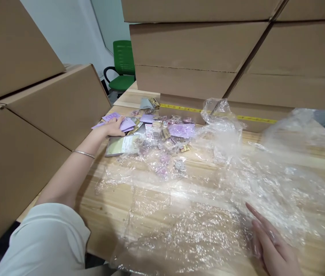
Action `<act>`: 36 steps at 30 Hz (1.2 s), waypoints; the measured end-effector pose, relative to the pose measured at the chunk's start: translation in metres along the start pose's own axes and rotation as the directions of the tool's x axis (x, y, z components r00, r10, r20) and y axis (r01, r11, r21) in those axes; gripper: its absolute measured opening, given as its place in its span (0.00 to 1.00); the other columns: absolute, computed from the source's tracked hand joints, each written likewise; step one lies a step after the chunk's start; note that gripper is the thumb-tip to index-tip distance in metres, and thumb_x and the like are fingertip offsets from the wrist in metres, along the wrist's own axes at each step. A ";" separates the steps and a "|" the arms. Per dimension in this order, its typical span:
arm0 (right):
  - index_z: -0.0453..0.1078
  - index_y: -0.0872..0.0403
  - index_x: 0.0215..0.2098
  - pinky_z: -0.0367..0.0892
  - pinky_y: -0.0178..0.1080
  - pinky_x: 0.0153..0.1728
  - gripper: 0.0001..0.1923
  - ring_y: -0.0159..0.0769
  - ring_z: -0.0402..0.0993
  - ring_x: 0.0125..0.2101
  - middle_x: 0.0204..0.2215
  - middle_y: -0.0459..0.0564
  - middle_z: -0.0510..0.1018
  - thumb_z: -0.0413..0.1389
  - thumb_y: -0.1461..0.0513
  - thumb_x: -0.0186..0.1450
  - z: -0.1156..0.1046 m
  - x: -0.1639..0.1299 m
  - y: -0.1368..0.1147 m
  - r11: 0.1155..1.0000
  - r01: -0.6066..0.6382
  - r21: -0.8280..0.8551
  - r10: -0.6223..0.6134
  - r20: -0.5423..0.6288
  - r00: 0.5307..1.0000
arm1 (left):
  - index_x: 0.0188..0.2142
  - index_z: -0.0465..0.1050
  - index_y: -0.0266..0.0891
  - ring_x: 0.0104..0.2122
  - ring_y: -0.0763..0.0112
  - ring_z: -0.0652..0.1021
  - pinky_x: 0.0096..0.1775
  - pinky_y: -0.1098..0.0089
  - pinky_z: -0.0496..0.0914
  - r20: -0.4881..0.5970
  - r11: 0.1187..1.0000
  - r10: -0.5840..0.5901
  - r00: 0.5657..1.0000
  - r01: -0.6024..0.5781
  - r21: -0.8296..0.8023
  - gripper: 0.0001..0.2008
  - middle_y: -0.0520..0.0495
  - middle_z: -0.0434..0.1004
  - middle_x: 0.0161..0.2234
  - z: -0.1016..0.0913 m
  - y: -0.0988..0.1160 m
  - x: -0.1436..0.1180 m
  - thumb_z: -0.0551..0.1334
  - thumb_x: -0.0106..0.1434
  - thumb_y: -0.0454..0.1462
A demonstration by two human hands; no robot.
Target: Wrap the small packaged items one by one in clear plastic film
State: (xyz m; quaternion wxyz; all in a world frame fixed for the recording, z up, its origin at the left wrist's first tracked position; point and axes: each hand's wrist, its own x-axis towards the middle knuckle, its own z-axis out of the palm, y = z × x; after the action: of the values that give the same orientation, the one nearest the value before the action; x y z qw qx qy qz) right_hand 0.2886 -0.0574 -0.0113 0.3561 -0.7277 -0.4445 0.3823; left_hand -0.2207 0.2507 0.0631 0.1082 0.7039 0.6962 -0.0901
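Note:
My left hand (113,126) is stretched out to the far left of the table, lying on purple packets (127,123) with its fingers apart. Just in front of it lies a flat pouch with a green face and a white label (125,145). A heap of small clear-wrapped packets (165,133), some gold and pink, spreads to its right, with a larger purple packet (182,130) among them. At the lower right, my right hand (276,247) is over the crumpled clear plastic film (197,226), index finger extended; its lower part is out of frame.
Large cardboard boxes (197,50) stand stacked along the back, and more boxes (56,103) line the left side. A yellow measuring tape (185,109) runs along the back of the wooden table (105,214). Beyond the far corner is a green chair (123,61).

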 end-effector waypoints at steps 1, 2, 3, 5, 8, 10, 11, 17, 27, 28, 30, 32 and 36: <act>0.60 0.53 0.67 0.59 0.38 0.20 0.38 0.34 0.59 0.16 0.14 0.39 0.60 0.52 0.42 0.66 0.000 0.000 0.000 1.000 0.010 0.021 -0.010 -0.002 1.000 | 0.71 0.39 0.35 0.63 0.34 0.60 0.57 0.50 0.60 -0.024 1.000 -0.014 1.000 0.014 0.009 0.52 0.25 0.53 0.65 -0.001 0.003 -0.008 0.64 0.54 0.49; 0.60 0.53 0.67 0.58 0.37 0.20 0.37 0.33 0.58 0.16 0.14 0.38 0.59 0.52 0.43 0.67 0.001 0.000 0.001 0.999 0.023 0.045 -0.022 -0.008 1.000 | 0.71 0.40 0.35 0.63 0.32 0.59 0.57 0.49 0.59 -0.065 0.999 -0.037 0.997 0.039 0.025 0.52 0.25 0.52 0.65 -0.004 0.007 -0.019 0.64 0.55 0.49; 0.61 0.54 0.66 0.57 0.37 0.20 0.35 0.33 0.57 0.16 0.14 0.38 0.58 0.51 0.44 0.68 0.001 0.000 0.003 0.997 0.042 0.067 -0.041 -0.010 0.999 | 0.71 0.40 0.35 0.63 0.31 0.58 0.58 0.48 0.58 -0.126 0.998 -0.048 0.991 0.054 0.039 0.51 0.25 0.51 0.64 -0.008 0.012 -0.032 0.64 0.57 0.50; 0.66 0.55 0.63 0.61 0.38 0.22 0.32 0.35 0.62 0.18 0.14 0.40 0.59 0.49 0.45 0.69 0.000 0.002 0.007 0.989 0.113 0.096 -0.113 0.000 0.994 | 0.71 0.38 0.35 0.60 0.31 0.60 0.57 0.45 0.59 -0.308 0.997 -0.046 0.950 0.062 0.042 0.49 0.28 0.53 0.62 -0.017 0.025 -0.066 0.62 0.60 0.52; 0.74 0.52 0.55 0.69 0.42 0.37 0.27 0.42 0.74 0.35 0.23 0.48 0.72 0.51 0.45 0.68 -0.001 0.008 0.013 0.968 0.244 0.054 -0.241 -0.049 0.969 | 0.71 0.34 0.35 0.58 0.35 0.61 0.56 0.44 0.59 -0.524 0.998 0.039 0.851 -0.062 -0.027 0.46 0.32 0.54 0.58 -0.024 0.061 -0.127 0.57 0.65 0.52; 0.76 0.50 0.51 0.69 0.44 0.45 0.23 0.44 0.73 0.45 0.37 0.52 0.77 0.55 0.46 0.66 -0.001 0.009 0.012 0.959 0.277 0.055 -0.271 -0.087 0.959 | 0.71 0.36 0.40 0.55 0.38 0.64 0.55 0.45 0.61 -0.528 0.985 0.093 0.844 -0.156 -0.076 0.49 0.35 0.55 0.56 -0.017 0.097 -0.167 0.62 0.61 0.51; 0.76 0.50 0.51 0.69 0.43 0.44 0.22 0.43 0.73 0.45 0.41 0.53 0.77 0.56 0.47 0.65 0.000 0.008 0.011 0.960 0.268 0.087 -0.260 -0.088 0.962 | 0.72 0.37 0.43 0.52 0.41 0.67 0.53 0.47 0.65 -0.502 0.969 0.135 0.854 -0.219 -0.111 0.52 0.37 0.57 0.53 -0.009 0.118 -0.185 0.66 0.57 0.51; 0.61 0.45 0.65 0.57 0.30 0.18 0.36 0.26 0.56 0.18 0.20 0.37 0.63 0.64 0.53 0.61 0.002 -0.007 -0.009 0.911 0.050 0.408 -0.055 0.001 0.998 | 0.71 0.41 0.58 0.45 0.51 0.71 0.46 0.54 0.69 -0.033 0.726 0.644 0.764 -0.624 -0.289 0.49 0.41 0.61 0.49 0.066 0.226 -0.247 0.65 0.56 0.54; 0.73 0.52 0.56 0.46 0.30 0.14 0.27 0.25 0.47 0.16 0.18 0.37 0.52 0.58 0.47 0.64 -0.011 -0.016 -0.001 0.852 -0.135 0.505 0.135 0.038 0.990 | 0.70 0.47 0.54 0.46 0.46 0.69 0.45 0.54 0.66 -0.093 0.705 0.701 0.707 -0.707 -0.057 0.48 0.37 0.66 0.48 0.125 0.253 -0.241 0.65 0.55 0.55; 0.73 0.50 0.57 0.49 0.31 0.15 0.28 0.26 0.50 0.17 0.19 0.39 0.56 0.56 0.45 0.65 -0.012 -0.017 0.000 0.876 -0.120 0.467 0.125 0.020 0.992 | 0.70 0.48 0.53 0.46 0.46 0.69 0.45 0.54 0.66 -0.108 0.704 0.701 0.705 -0.708 -0.052 0.47 0.37 0.66 0.48 0.123 0.253 -0.243 0.64 0.55 0.54; 0.72 0.45 0.58 0.60 0.33 0.20 0.28 0.30 0.63 0.22 0.26 0.44 0.69 0.50 0.42 0.67 -0.012 -0.018 0.002 0.912 -0.054 0.406 0.070 -0.024 0.997 | 0.70 0.48 0.52 0.46 0.47 0.69 0.46 0.54 0.66 -0.153 0.698 0.703 0.695 -0.715 -0.044 0.45 0.37 0.66 0.48 0.122 0.256 -0.247 0.63 0.57 0.55; 0.69 0.42 0.61 0.71 0.40 0.38 0.28 0.37 0.74 0.38 0.43 0.49 0.78 0.46 0.42 0.69 -0.011 -0.020 0.003 0.915 0.078 0.397 -0.052 -0.076 0.996 | 0.70 0.48 0.51 0.47 0.47 0.69 0.47 0.53 0.66 -0.191 0.694 0.701 0.687 -0.719 -0.039 0.44 0.36 0.66 0.50 0.124 0.259 -0.249 0.60 0.60 0.58; 0.58 0.39 0.67 0.50 0.53 0.65 0.28 0.43 0.57 0.65 0.65 0.44 0.65 0.38 0.46 0.73 0.005 -0.036 -0.009 0.809 0.349 0.473 -0.347 -0.094 0.933 | 0.71 0.47 0.41 0.57 0.40 0.65 0.56 0.44 0.59 -0.191 0.664 0.728 0.659 -0.746 -0.043 0.48 0.30 0.62 0.60 0.136 0.264 -0.246 0.57 0.60 0.63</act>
State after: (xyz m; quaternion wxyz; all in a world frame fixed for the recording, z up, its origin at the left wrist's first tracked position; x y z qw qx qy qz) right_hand 0.2696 -0.0861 0.0027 0.5904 -0.5226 -0.4602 0.4081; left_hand 0.0432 -0.0251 0.0076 0.1212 0.9228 0.3611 0.0584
